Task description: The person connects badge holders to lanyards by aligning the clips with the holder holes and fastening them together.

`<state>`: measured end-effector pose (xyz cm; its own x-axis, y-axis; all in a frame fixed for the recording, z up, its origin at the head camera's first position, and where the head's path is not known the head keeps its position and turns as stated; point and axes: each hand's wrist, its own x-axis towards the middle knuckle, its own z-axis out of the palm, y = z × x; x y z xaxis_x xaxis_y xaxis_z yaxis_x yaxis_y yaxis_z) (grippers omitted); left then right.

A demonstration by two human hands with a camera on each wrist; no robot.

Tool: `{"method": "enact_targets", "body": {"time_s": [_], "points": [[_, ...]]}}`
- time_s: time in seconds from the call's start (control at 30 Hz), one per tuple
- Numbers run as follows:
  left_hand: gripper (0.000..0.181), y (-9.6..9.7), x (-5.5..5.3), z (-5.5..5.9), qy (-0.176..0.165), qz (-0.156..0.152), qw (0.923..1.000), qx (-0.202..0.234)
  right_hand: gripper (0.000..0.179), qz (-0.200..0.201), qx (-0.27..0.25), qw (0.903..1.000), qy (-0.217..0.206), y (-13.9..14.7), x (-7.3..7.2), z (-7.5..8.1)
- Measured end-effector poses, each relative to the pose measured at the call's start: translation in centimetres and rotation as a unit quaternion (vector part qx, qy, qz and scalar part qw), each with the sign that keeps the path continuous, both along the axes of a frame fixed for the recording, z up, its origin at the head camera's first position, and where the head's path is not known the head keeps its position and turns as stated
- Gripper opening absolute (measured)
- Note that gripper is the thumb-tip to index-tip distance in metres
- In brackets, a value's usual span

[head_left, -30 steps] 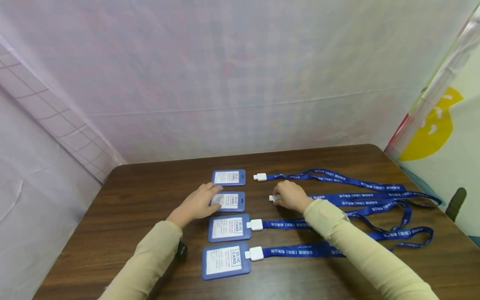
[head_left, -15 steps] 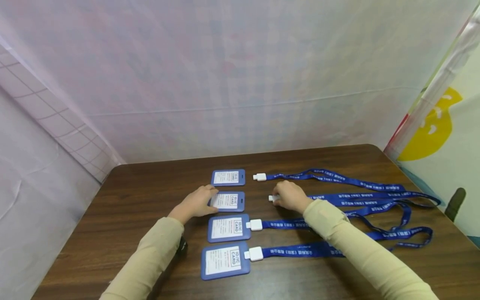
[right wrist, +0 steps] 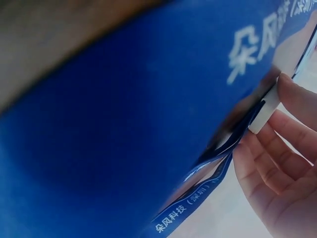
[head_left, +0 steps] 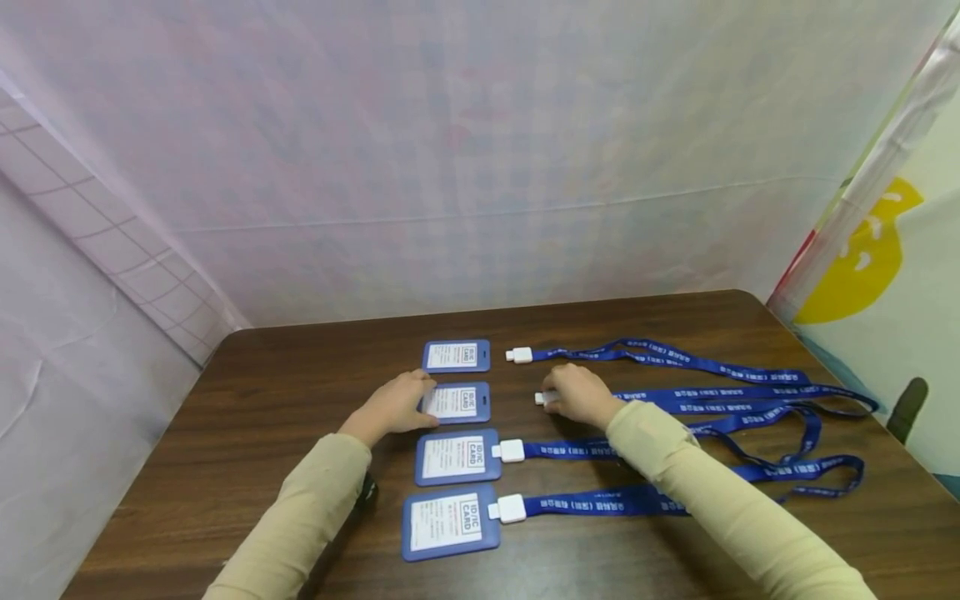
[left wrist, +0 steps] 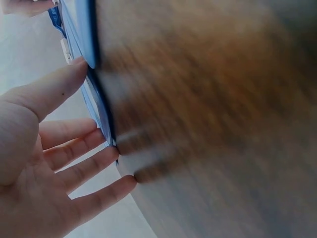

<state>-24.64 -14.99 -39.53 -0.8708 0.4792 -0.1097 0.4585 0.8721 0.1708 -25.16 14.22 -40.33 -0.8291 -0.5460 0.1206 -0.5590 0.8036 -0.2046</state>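
Observation:
My left hand grips the left end of a blue ID card holder, thumb at its near edge and fingertips at its far edge. In the left wrist view, the fingers are spread, their tips down at the holder and table. Across a short gap, my right hand pinches the white clip of a blue lanyard. In the right wrist view, the clip sits between thumb and fingers, with the printed strap filling much of the frame. The clip and holder are apart, both lying on the table.
Nearer on the brown table, a third card holder and a fourth have lanyard clips at their slots. Farther back lies a loose holder facing a separate lanyard clip. A hanging cloth stands behind the table.
My left hand has shifted slightly left along the card holder, then stayed there. The right hand keeps its pinch on the clip, and the clip and holder have barely moved.

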Motion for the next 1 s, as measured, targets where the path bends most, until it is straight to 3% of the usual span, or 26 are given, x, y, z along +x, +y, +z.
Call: {"method": "enact_targets", "body": {"time_s": [1.0], "points": [[0.056, 0.2, 0.0, 0.2, 0.002, 0.005, 1.0000, -0.005, 0.023, 0.011, 0.005, 0.9999, 0.002, -1.3, -0.3, 0.0]]}}
